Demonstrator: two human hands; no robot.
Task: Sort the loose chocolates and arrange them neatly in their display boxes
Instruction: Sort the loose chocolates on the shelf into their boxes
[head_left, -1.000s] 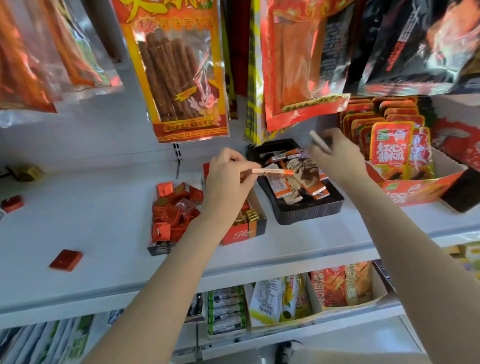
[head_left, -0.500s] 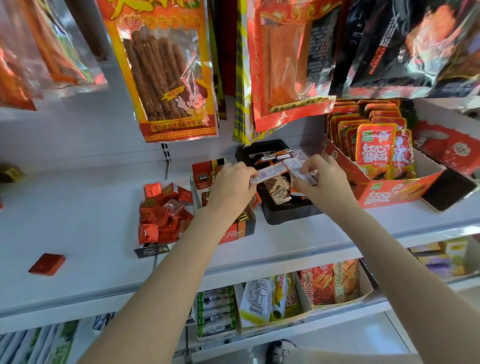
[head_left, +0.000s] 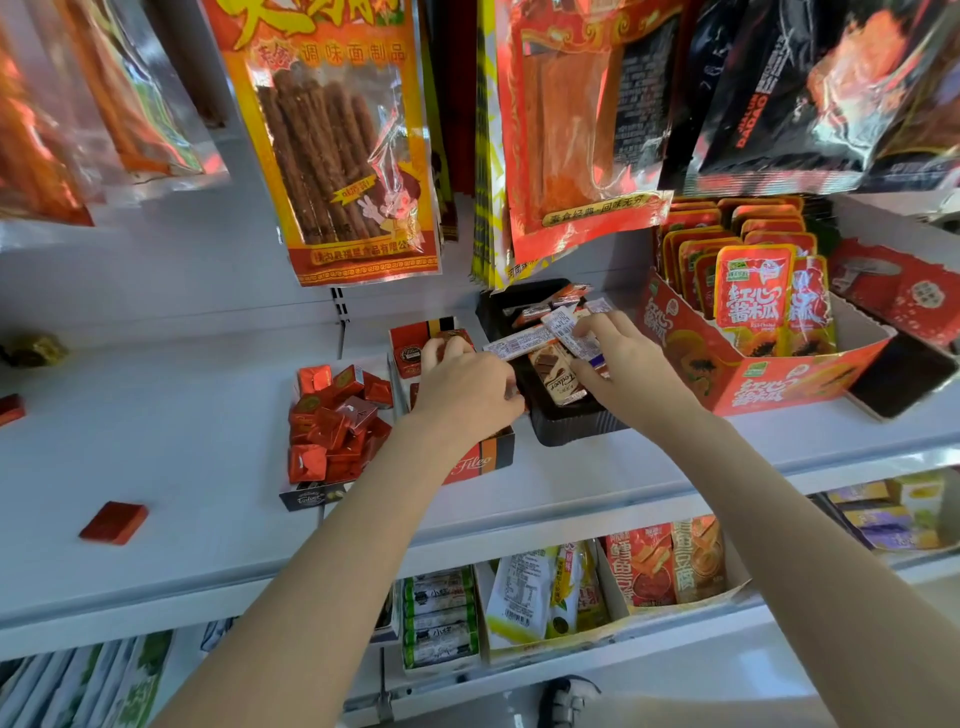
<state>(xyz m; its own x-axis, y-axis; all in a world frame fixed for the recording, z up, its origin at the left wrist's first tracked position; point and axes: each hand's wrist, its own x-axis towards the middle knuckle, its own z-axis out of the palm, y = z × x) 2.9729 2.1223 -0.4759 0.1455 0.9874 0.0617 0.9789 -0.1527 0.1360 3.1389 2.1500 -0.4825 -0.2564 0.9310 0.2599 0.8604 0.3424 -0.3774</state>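
Your left hand (head_left: 467, 387) and right hand (head_left: 626, 371) are each pinching a chocolate bar (head_left: 514, 344) over the black tray (head_left: 566, 428) at 12 o'clock. Red squares (head_left: 335, 421) are lying heaped at 10 o'clock, one stray (head_left: 113, 522) at 8 o'clock: sorting is remaining largely unfinished.

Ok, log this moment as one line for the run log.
left hand: holds chocolate bar | right hand: pinches bar wrapper over black tray | red square: loose on shelf
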